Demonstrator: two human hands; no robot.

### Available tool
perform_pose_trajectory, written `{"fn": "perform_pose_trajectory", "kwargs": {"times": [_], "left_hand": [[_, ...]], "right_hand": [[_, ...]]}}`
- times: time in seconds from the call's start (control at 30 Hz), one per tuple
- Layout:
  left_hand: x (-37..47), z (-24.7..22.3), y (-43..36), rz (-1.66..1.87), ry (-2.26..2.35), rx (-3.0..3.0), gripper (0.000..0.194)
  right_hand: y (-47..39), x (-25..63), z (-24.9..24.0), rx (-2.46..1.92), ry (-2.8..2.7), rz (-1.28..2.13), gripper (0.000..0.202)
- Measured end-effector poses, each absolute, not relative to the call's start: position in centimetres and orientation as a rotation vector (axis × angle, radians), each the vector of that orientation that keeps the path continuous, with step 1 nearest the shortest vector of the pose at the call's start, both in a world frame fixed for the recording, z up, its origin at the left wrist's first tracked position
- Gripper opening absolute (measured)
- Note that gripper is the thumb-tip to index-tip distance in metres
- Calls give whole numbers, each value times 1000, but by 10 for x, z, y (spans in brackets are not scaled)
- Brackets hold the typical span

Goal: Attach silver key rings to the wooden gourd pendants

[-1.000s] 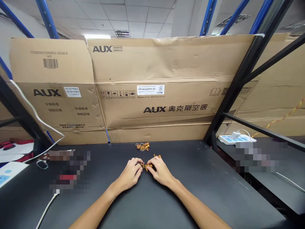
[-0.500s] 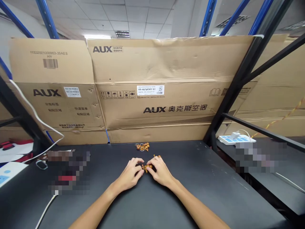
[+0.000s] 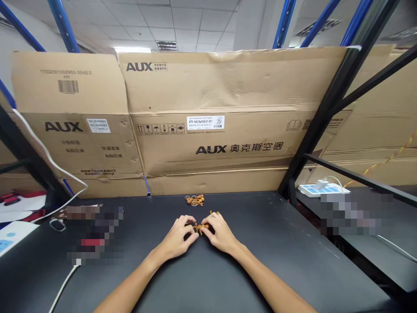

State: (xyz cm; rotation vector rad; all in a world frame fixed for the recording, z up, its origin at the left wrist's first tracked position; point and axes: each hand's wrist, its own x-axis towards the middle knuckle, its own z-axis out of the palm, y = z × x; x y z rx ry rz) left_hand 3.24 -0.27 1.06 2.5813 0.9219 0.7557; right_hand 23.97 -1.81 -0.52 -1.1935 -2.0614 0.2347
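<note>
A small brown beaded keychain (image 3: 200,227) with rounded gourd-like beads and cord ends lies between my two hands, low over the black tabletop. My left hand (image 3: 178,237) has its thumb and fingers curled around the keychain's left end. On the other side, my right hand (image 3: 220,232) pinches the rounded bead end between thumb and fingers. Part of the keychain is hidden by the fingertips. Another bit of brown beadwork (image 3: 217,213) peeks out behind the right fingers. Farther back rests a little pile of similar beaded keychains (image 3: 195,200) with metal rings.
Cardboard panels (image 3: 208,95) close off the back of the black table (image 3: 195,278). Black rack posts (image 3: 321,108) stand at both sides. At left are a blurred-out item with a white cable (image 3: 63,284) and a metal ring (image 3: 57,224). A power strip (image 3: 322,190) sits at right.
The left thumb has shifted slightly to the right, and the fingers have adjusted a little on the keychain. The pile at the back has stayed in place.
</note>
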Motion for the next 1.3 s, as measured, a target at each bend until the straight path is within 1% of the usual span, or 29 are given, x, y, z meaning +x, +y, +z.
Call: {"fn": "perform_pose_trajectory", "kwargs": {"times": [0.13, 0.37, 0.5, 0.73, 0.87, 0.93, 1.0, 1.13, 1.3], "left_hand": [[32, 6, 1, 759, 949, 2576, 20], [29, 10, 6, 681, 830, 2524, 22], [28, 14, 2, 615, 796, 2524, 23], [25, 1, 13, 813, 1108, 2620, 21], [21, -4, 17, 845, 1173, 2635, 13], [21, -5, 17, 829, 1157, 2654, 21], [22, -7, 18, 810, 1142, 2670, 24], [18, -14, 24, 839, 1215, 2672, 21], [12, -14, 32, 861, 1381, 2694, 21]], "right_hand": [[-19, 239, -5, -1152, -2084, 255, 4], [-17, 239, -4, -1273, -2105, 78, 6], [-15, 242, -4, -1294, -2092, 56, 4], [-12, 248, -3, -1409, -1998, 0, 8], [-7, 252, -7, -1497, -1980, -54, 12], [-5, 254, -11, -1511, -1992, -62, 20], [-4, 256, -13, -1518, -2030, -46, 24], [-2, 258, -13, -1586, -2086, -7, 24], [3, 264, -12, -1699, -2042, -48, 25]]}}
